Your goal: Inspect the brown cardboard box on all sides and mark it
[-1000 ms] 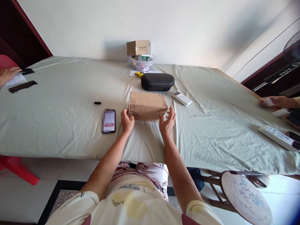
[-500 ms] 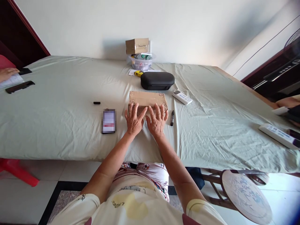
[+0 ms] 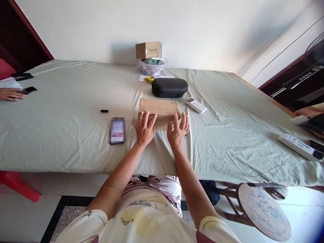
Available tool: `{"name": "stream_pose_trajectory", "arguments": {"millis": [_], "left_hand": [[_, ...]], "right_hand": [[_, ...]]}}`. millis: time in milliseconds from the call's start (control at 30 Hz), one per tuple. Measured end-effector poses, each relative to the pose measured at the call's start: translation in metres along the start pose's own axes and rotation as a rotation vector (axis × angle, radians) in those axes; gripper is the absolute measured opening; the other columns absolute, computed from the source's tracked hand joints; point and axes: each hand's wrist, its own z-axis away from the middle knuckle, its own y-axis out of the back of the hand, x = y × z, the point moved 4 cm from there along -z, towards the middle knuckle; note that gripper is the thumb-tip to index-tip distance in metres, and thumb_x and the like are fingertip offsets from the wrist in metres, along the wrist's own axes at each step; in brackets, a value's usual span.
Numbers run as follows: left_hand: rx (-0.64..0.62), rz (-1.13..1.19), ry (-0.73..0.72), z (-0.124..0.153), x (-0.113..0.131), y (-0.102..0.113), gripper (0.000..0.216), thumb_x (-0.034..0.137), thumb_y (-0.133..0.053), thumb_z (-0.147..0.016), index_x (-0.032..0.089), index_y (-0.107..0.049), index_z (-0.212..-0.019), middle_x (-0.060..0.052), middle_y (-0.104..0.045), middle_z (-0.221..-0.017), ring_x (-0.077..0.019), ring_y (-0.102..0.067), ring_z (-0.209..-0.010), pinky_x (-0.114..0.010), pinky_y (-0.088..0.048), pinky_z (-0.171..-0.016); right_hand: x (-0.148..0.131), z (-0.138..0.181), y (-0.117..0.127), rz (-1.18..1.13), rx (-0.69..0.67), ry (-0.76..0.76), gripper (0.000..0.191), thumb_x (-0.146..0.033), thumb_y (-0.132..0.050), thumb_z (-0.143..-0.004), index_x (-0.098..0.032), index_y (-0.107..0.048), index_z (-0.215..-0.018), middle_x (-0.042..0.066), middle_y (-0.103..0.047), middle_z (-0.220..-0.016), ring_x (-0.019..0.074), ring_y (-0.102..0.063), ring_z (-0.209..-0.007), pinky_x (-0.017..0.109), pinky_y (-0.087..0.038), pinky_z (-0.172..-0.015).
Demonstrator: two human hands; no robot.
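Note:
A brown cardboard box [image 3: 159, 107] sealed with tape lies flat on the pale green sheet [image 3: 76, 135] in front of me. My left hand [image 3: 143, 128] rests with spread fingers on the box's near left edge. My right hand [image 3: 178, 128] is open at the box's near right corner, fingers spread, touching or just off the edge. A black marker, seen earlier beside the box, is now hidden behind my right hand.
A phone [image 3: 117, 130] lies left of the box, a small black cap [image 3: 104, 110] farther left. Behind the box sit a black case [image 3: 169, 87], a white remote [image 3: 196, 105], and a plastic tub [image 3: 152, 68] topped by a small box [image 3: 148, 50]. Other people's hands [image 3: 11, 94] show at both sides.
The box went from tilted up to lying flat. My hands pressed its near side; now my right hand has slid right to the corner, covering the marker.

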Motion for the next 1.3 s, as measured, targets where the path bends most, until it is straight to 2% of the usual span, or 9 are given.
{"name": "stream_pose_trajectory", "arguments": {"millis": [133,333,433,567,667,867,1000,1167,1300], "left_hand": [[-0.01,0.049,-0.018,0.0,-0.005,-0.003,0.062,0.014,-0.057,-0.093,0.03,-0.058,-0.153,-0.01,-0.047,-0.171,-0.0344,-0.023,-0.169,-0.062,-0.018,-0.136],[0.006,0.074,-0.034,-0.001,-0.009,-0.002,0.056,0.021,-0.054,-0.097,0.021,-0.055,-0.153,-0.014,-0.048,-0.17,-0.0315,-0.022,-0.169,-0.055,-0.02,-0.137],[0.011,0.087,-0.028,-0.001,-0.011,-0.002,0.056,0.022,-0.051,-0.099,0.019,-0.053,-0.154,-0.015,-0.048,-0.169,-0.0307,-0.022,-0.169,-0.055,-0.021,-0.138],[0.037,0.099,-0.013,-0.003,-0.014,0.0,0.055,0.023,-0.049,-0.099,0.019,-0.054,-0.154,-0.014,-0.05,-0.168,-0.0295,-0.023,-0.169,-0.053,-0.021,-0.138],[0.058,0.109,0.006,-0.004,-0.017,0.002,0.055,0.024,-0.05,-0.099,0.02,-0.056,-0.153,-0.013,-0.052,-0.166,-0.0293,-0.026,-0.168,-0.053,-0.022,-0.138],[0.052,0.07,0.042,-0.004,-0.017,0.005,0.058,0.026,-0.061,-0.095,0.024,-0.058,-0.153,-0.013,-0.048,-0.169,-0.0347,-0.022,-0.169,-0.059,-0.016,-0.138],[0.038,0.038,0.055,-0.004,-0.017,0.006,0.062,0.032,-0.072,-0.092,0.029,-0.06,-0.152,-0.014,-0.034,-0.176,-0.0413,-0.014,-0.17,-0.066,-0.015,-0.135],[0.043,0.099,0.049,-0.004,-0.023,0.002,0.079,0.056,-0.076,-0.09,0.026,-0.051,-0.159,-0.018,-0.021,-0.18,-0.0431,-0.013,-0.169,-0.066,-0.022,-0.133],[0.055,0.155,-0.017,0.0,-0.023,-0.007,0.091,0.074,-0.071,-0.087,0.022,-0.049,-0.159,-0.023,-0.023,-0.178,-0.0436,-0.019,-0.168,-0.061,-0.028,-0.132]], "right_hand": [[0.018,0.0,-0.002,-0.112,0.043,-0.065,0.061,-0.04,-0.038,-0.104,-0.026,-0.043,-0.163,0.019,-0.045,-0.165,0.037,-0.042,-0.155,0.064,-0.042,-0.12],[0.02,0.006,-0.015,-0.277,-0.01,-0.137,0.072,-0.038,-0.041,-0.1,-0.023,-0.027,-0.169,0.021,-0.054,-0.149,0.0311,-0.059,-0.129,0.051,-0.059,-0.099],[0.023,0.008,-0.02,-0.301,-0.019,-0.202,0.068,-0.038,-0.043,-0.097,-0.022,-0.037,-0.162,0.019,-0.06,-0.139,0.0279,-0.063,-0.117,0.048,-0.058,-0.095],[0.03,0.01,-0.03,-0.312,-0.104,-0.26,0.048,-0.043,-0.045,-0.092,-0.02,-0.06,-0.132,0.017,-0.066,-0.122,0.0287,-0.064,-0.109,0.048,-0.054,-0.093],[0.035,0.013,-0.037,-0.265,-0.205,-0.274,0.037,-0.047,-0.051,-0.089,-0.023,-0.064,-0.114,0.013,-0.071,-0.107,0.0284,-0.064,-0.102,0.045,-0.052,-0.09],[0.035,0.015,-0.038,-0.153,-0.295,-0.195,0.027,-0.044,-0.057,-0.084,-0.024,-0.062,-0.103,0.013,-0.075,-0.099,0.0294,-0.065,-0.094,0.044,-0.05,-0.085],[0.028,0.013,-0.035,-0.202,-0.407,-0.158,0.027,-0.047,-0.064,-0.083,-0.024,-0.06,-0.096,0.009,-0.076,-0.091,0.0246,-0.067,-0.082,0.037,-0.049,-0.077],[0.015,0.019,-0.037,-0.269,-0.527,-0.038,0.031,-0.055,-0.067,-0.088,-0.025,-0.063,-0.089,0.003,-0.075,-0.081,0.0194,-0.066,-0.071,0.031,-0.047,-0.069],[-0.004,0.029,-0.044,-0.337,-0.482,0.19,0.036,-0.053,-0.051,-0.101,-0.023,-0.069,-0.091,0.005,-0.074,-0.076,0.0192,-0.065,-0.066,0.032,-0.05,-0.067]]}}
